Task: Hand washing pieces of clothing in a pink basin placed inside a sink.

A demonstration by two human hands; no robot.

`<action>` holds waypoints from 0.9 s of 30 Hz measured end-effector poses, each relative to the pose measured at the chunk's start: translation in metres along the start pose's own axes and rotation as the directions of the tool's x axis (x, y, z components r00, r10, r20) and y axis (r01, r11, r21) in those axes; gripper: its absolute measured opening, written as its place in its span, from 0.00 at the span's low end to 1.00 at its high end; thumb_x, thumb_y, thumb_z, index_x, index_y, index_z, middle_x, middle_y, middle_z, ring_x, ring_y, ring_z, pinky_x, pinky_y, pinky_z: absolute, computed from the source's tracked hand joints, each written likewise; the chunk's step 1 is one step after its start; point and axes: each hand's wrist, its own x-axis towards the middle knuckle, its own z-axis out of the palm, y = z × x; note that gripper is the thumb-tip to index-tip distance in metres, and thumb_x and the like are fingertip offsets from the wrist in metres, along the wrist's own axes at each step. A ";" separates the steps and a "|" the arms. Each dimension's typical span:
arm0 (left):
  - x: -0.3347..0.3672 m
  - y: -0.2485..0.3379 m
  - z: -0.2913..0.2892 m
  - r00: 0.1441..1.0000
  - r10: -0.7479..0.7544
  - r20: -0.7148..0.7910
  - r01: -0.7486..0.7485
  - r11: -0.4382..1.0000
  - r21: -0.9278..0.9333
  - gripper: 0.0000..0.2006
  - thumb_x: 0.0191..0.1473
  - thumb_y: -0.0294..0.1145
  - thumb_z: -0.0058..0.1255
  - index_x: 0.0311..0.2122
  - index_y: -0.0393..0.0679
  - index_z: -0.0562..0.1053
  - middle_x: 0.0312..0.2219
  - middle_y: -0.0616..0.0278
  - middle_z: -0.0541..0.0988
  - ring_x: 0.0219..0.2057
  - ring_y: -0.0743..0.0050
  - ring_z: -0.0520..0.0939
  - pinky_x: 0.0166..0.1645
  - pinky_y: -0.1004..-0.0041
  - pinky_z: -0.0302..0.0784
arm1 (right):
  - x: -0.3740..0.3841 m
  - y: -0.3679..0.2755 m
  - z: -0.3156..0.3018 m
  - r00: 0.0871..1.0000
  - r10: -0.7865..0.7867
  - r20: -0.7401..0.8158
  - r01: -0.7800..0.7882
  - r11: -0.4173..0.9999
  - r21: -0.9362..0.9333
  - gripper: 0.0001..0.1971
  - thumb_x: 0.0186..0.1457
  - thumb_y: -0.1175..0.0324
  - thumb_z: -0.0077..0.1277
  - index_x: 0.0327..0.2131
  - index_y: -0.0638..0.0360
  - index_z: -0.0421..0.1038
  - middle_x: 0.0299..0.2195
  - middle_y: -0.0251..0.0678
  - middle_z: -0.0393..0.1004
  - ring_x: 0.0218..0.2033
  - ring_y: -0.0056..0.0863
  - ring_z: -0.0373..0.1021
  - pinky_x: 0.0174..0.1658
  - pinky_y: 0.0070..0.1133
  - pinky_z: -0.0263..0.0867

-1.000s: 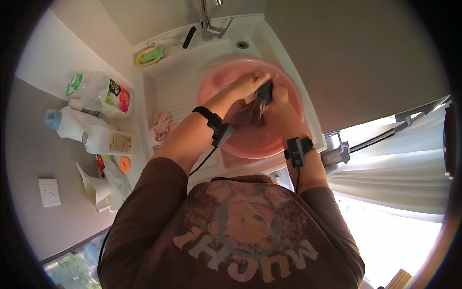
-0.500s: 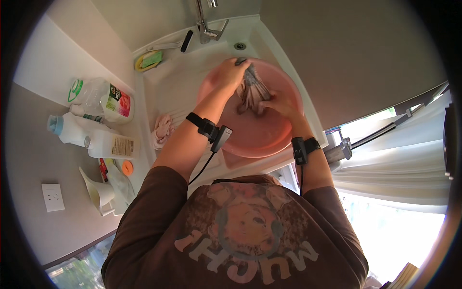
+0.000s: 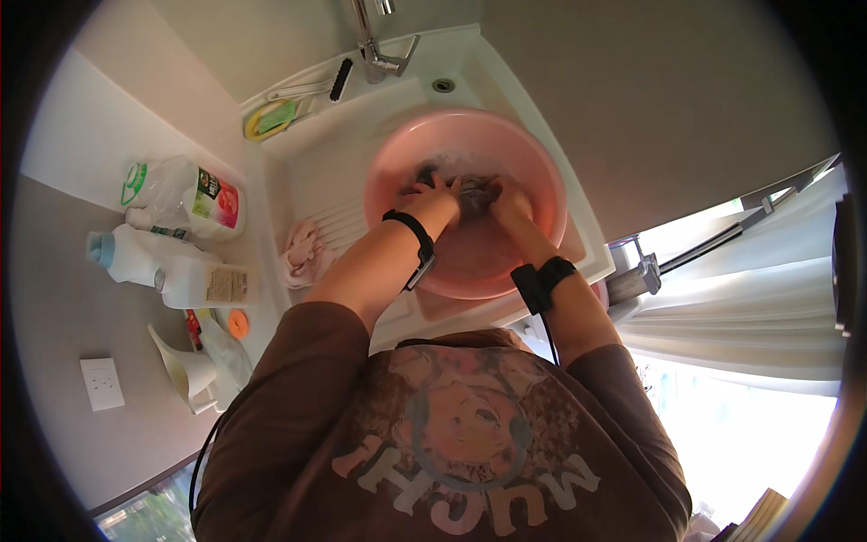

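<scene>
A wet grey and dark cloth (image 3: 473, 192), its exact kind unclear, lies bunched and partly underwater in a pink basin (image 3: 397, 149). My left hand (image 3: 441, 200) is on its left part, fingers bent into the fabric, a little spread. On the cloth's right side, my right hand (image 3: 511, 200) has its fingers curled around the fabric; the fingertips are partly hidden. Foamy water surrounds both hands. Each wrist wears a black strap with a small device.
The basin stands in a white sink (image 3: 348, 131) with a ridged washboard side. A pink cloth (image 3: 305, 253) lies on the left. Behind are a faucet (image 3: 379, 61), a black-bristled brush (image 3: 341, 79) and a green sponge (image 3: 277, 117). Several bottles (image 3: 203, 280) line the left ledge.
The cloth was held up and hanging stretched between both hands; now it is down in the water, bunched. My left hand has moved down and nearer to me, and both hands are lower.
</scene>
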 end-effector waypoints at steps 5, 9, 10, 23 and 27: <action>0.043 -0.004 0.000 0.995 -0.010 -0.103 0.007 0.999 -0.034 0.36 0.50 0.34 0.52 0.64 0.59 0.53 0.64 0.42 0.48 0.57 0.32 0.64 0.48 0.39 0.70 | 0.011 0.008 0.008 0.987 -0.122 0.106 -0.015 0.585 0.811 0.28 0.50 0.62 0.55 0.55 0.56 0.62 0.55 0.44 0.63 0.56 0.41 0.60 0.58 0.35 0.58; 0.006 0.003 -0.032 0.890 0.296 -0.346 -0.379 0.904 -0.200 0.19 0.52 0.36 0.48 0.50 0.46 0.70 0.46 0.46 0.74 0.44 0.49 0.78 0.46 0.58 0.75 | -0.022 -0.041 -0.035 0.837 -0.241 0.491 -0.536 -0.181 0.825 0.28 0.57 0.47 0.42 0.53 0.59 0.64 0.49 0.41 0.68 0.51 0.40 0.65 0.52 0.34 0.63; -0.032 0.011 -0.048 0.819 0.255 -0.513 -0.427 0.869 -0.250 0.17 0.52 0.39 0.47 0.44 0.43 0.74 0.39 0.50 0.78 0.40 0.53 0.80 0.45 0.61 0.75 | -0.024 -0.046 -0.038 0.846 -0.268 0.461 -0.528 -0.297 0.795 0.30 0.59 0.43 0.36 0.50 0.60 0.66 0.45 0.41 0.71 0.47 0.41 0.68 0.52 0.36 0.63; -0.041 0.038 -0.004 0.637 0.293 -0.713 -0.673 0.663 -0.328 0.19 0.60 0.46 0.37 0.38 0.39 0.72 0.36 0.47 0.78 0.37 0.48 0.79 0.41 0.56 0.72 | -0.006 -0.046 -0.025 0.909 0.040 0.416 -0.387 -0.296 0.874 0.25 0.58 0.48 0.42 0.41 0.64 0.69 0.39 0.42 0.73 0.40 0.39 0.72 0.41 0.36 0.70; -0.034 0.038 -0.002 0.603 0.192 -0.774 -0.649 0.683 -0.336 0.16 0.59 0.40 0.38 0.32 0.42 0.76 0.29 0.49 0.79 0.29 0.51 0.80 0.34 0.57 0.75 | 0.001 -0.048 -0.015 0.890 0.075 0.451 -0.404 -0.330 0.853 0.24 0.59 0.50 0.42 0.41 0.66 0.69 0.38 0.43 0.74 0.39 0.39 0.72 0.40 0.37 0.71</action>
